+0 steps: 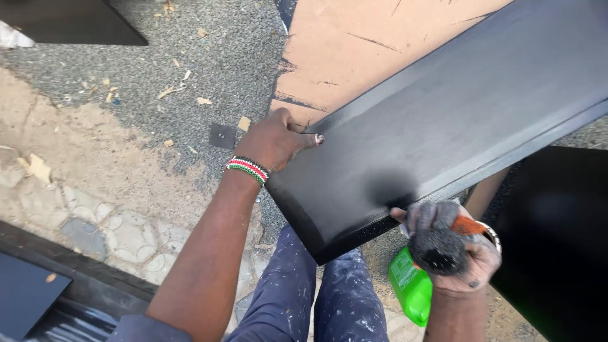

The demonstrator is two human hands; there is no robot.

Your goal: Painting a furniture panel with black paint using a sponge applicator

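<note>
- One long, flat black-painted wooden board (456, 120), matte with a raised edge, lies slanted over a pale brown sheet (354, 44).
- The left hand (272, 139) presses its near corner, fingers wrapped over the edge.
- The right hand (453, 247), paint-stained, has its fingers closed around one green plastic spray bottle (410, 288) beside the board's lower edge.
- Gravel ground (221, 57) carries scattered wood chips.
</note>
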